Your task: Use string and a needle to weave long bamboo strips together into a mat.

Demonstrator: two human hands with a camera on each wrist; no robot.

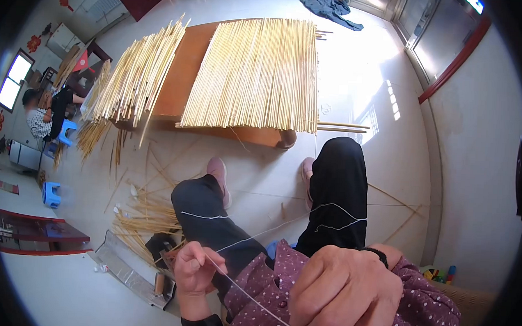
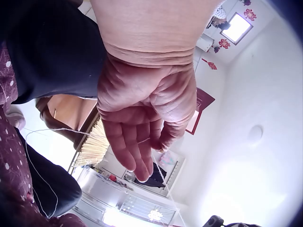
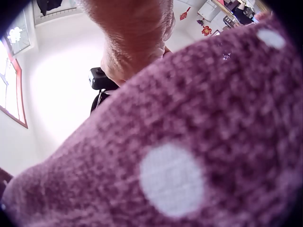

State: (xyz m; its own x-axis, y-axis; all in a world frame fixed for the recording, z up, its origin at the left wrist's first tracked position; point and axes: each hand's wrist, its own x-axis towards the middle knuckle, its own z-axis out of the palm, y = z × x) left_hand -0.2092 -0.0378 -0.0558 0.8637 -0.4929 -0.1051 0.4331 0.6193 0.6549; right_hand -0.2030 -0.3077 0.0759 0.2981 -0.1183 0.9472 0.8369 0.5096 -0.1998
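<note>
My left hand (image 1: 193,271) pinches a thin white string (image 1: 249,294) between thumb and forefinger. From there the string stretches taut to my right hand (image 1: 348,292), held close below the head camera with its fingers curled round the string. A slack length of the string also trails across both thighs of the black trousers (image 1: 342,166). In the left wrist view the string (image 2: 163,177) runs down from the fingertips of the left hand (image 2: 147,99). A purple dotted sleeve (image 3: 213,118) hides most of the right hand (image 3: 135,47) in the right wrist view.
A mat of straight, pale stalks (image 1: 253,75) lies on a low brown table (image 1: 184,60), beside a loose pile of stalks (image 1: 142,70). More stalks (image 1: 148,219) litter the floor at left. A seated person (image 1: 41,118) and a blue stool (image 1: 51,194) are farther left.
</note>
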